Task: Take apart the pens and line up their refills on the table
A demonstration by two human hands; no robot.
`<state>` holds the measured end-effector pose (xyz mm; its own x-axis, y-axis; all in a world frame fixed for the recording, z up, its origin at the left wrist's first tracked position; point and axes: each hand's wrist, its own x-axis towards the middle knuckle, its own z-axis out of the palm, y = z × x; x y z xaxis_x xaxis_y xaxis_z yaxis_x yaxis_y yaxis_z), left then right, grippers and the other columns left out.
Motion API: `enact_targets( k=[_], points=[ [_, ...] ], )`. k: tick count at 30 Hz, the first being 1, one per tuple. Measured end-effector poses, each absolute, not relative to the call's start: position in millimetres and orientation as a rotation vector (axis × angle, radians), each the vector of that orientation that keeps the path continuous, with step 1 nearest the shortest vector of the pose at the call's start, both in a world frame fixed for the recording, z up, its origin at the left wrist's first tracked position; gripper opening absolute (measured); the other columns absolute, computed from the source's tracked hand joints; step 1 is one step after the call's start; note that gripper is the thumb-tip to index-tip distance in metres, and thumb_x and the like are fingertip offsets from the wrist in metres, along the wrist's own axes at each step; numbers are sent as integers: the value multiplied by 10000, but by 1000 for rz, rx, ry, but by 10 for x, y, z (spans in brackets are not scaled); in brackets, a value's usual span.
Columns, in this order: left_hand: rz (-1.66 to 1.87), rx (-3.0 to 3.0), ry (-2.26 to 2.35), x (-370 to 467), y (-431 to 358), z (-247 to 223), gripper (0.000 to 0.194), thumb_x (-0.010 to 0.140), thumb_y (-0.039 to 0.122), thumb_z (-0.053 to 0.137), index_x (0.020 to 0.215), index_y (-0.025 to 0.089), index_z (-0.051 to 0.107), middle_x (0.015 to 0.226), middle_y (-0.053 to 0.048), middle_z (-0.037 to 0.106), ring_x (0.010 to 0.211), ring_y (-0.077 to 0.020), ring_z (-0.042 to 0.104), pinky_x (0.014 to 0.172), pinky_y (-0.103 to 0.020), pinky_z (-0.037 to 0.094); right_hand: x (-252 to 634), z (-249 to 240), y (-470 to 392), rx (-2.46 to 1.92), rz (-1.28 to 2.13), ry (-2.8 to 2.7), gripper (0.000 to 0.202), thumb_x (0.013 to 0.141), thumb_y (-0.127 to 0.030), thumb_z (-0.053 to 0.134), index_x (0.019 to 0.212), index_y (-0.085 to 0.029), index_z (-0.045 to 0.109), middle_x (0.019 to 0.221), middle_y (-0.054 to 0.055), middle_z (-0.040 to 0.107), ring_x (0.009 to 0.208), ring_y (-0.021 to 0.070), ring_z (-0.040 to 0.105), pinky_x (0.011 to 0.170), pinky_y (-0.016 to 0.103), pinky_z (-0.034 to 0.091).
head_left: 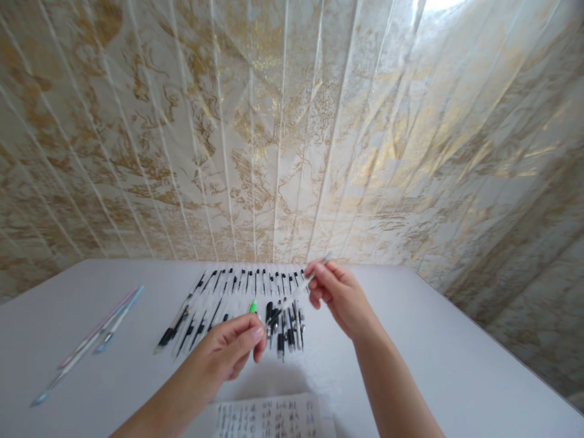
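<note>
A slim pen (298, 291) with a pale, see-through barrel slants between my hands above the table. My right hand (335, 289) pinches its upper part between thumb and fingers, and a light blue-grey end sticks out above. The pen's dark lower end reaches the fingertips of my left hand (239, 344), which is closed with thumb against fingers; motion blur hides the exact grip there. Just beyond, a cluster of black and clear pen parts (287, 331) lies on the table. A bright green piece (253, 306) shows behind my left hand.
Clear pens or refills with black parts (246, 281) lie in a row at the table's back. More black-tipped pens (182, 325) lie left of centre. Pink and light blue pens (98, 331) rest farther left. A handwritten sheet (269, 417) lies in front on the white table (438, 365).
</note>
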<state>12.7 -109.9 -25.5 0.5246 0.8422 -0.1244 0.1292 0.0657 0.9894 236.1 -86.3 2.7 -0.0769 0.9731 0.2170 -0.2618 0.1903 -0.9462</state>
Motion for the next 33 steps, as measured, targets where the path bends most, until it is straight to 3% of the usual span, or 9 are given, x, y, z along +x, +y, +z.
enact_targets(
  k=[3, 5, 8, 11, 16, 22, 26, 29, 33],
  points=[
    [659, 1492, 968, 29, -1013, -249, 357, 805, 491, 471, 632, 179, 471, 571, 62, 392, 461, -60, 200, 457, -222, 150, 2701, 10, -787, -1104, 843, -1102, 363, 842, -551, 486, 767, -196, 498, 503, -76, 404, 400, 66, 337, 391, 185, 346],
    [659, 1584, 1078, -78, -916, -229, 353, 798, 479, 467, 608, 182, 460, 560, 61, 386, 464, -68, 214, 458, -225, 152, 2932, -114, -716, -1656, 744, -1364, 389, 915, -509, 323, 712, -203, 452, 455, -80, 372, 364, 72, 345, 384, 185, 362],
    [668, 1695, 1243, -214, -779, -229, 360, 809, 477, 428, 594, 188, 441, 557, 61, 364, 479, -84, 222, 468, -233, 157, 3057, -442, -593, -1948, 875, -1498, 347, 843, -389, 519, 571, -178, 471, 401, -35, 449, 283, 85, 369, 321, 219, 329],
    [628, 1766, 1269, -251, -724, -292, 366, 815, 480, 401, 586, 195, 422, 560, 54, 352, 515, -105, 263, 494, -241, 191, 2916, -748, -472, -2084, 945, -1592, 367, 810, -327, 570, 495, -164, 477, 393, 10, 496, 270, 103, 400, 345, 248, 364],
    [564, 1852, 1259, -153, -790, -425, 359, 837, 480, 389, 611, 201, 408, 584, 52, 356, 584, -126, 337, 574, -249, 253, 2693, -891, -386, -2165, 917, -1691, 398, 883, -339, 426, 551, -148, 532, 450, 56, 558, 318, 145, 492, 437, 290, 436],
    [588, 1816, 1348, 116, -957, -622, 327, 851, 461, 374, 662, 206, 452, 599, 51, 412, 578, -129, 377, 567, -249, 255, 2695, -880, -400, -2154, 977, -1761, 343, 841, -231, 457, 518, -143, 528, 449, 43, 528, 354, 125, 493, 464, 281, 463],
    [612, 1784, 1379, 378, -1023, -750, 344, 860, 474, 339, 671, 207, 443, 586, 51, 401, 553, -128, 373, 555, -247, 256, 2659, -701, -499, -1989, 1132, -1792, 191, 835, -189, 476, 715, -140, 616, 546, 15, 552, 452, 114, 534, 462, 242, 486],
    [678, 1781, 1331, 608, -1012, -752, 345, 866, 471, 330, 687, 206, 459, 599, 41, 445, 587, -138, 433, 576, -243, 287, 2568, -503, -606, -1684, 1314, -1817, 148, 844, -260, 529, 938, -186, 616, 717, 2, 606, 594, 105, 590, 512, 209, 524],
    [589, 1922, 1332, 841, -1019, -665, 318, 869, 411, 332, 696, 203, 500, 623, 15, 538, 601, -149, 487, 565, -246, 277, 2541, -401, -631, -1528, 1308, -1746, 239, 907, -336, 431, 831, -144, 551, 660, 2, 573, 517, 85, 544, 463, 194, 511]
  ],
)
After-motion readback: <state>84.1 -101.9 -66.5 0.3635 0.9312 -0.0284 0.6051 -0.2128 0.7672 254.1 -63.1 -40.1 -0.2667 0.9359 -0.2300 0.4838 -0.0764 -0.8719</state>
